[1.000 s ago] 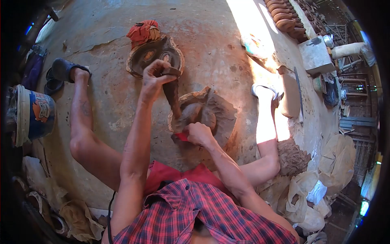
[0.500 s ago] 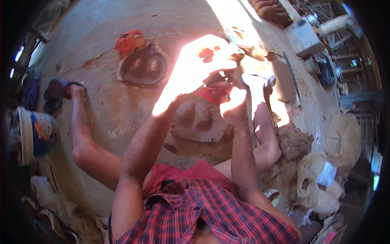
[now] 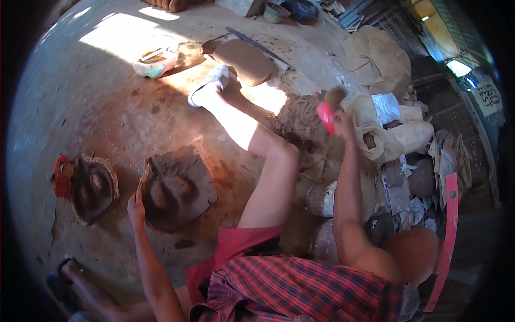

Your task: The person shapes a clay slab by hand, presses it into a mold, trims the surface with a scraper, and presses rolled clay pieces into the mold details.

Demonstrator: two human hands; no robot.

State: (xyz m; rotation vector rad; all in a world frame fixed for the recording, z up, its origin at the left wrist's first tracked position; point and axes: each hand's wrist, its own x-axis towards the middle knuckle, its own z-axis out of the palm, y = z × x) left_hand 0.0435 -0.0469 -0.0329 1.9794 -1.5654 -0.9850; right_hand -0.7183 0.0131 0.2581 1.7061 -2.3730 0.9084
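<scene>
My right hand [image 3: 341, 126] is raised over the right side, closed on a red, plastic-looking piece [image 3: 325, 117]. A blurred brown lump [image 3: 335, 97], perhaps clay, shows just above it; whether the two are joined I cannot tell. Low at the left, my left hand [image 3: 136, 208] has its fingers closed at the near left edge of a clay slab [image 3: 196, 185] with hollows and a raised ridge. Left of that slab lies a dark, rough-rimmed mould [image 3: 96, 185] of similar shape. A crumpled red-orange cloth [image 3: 63, 176] touches its far side.
A heap of torn clay [image 3: 306, 115] lies beyond my bent knee. Past my foot are a flat brown slab [image 3: 244, 59], a long dark bar [image 3: 257, 45] and a bowl [image 3: 155, 61] with something across it. A bucket [image 3: 322, 199] and sacks [image 3: 378, 59] crowd the right.
The view has swung to the right. My hands, together at a red thing before, are now apart: the right one out to the right with the red piece, the left one down at the slab's edge.
</scene>
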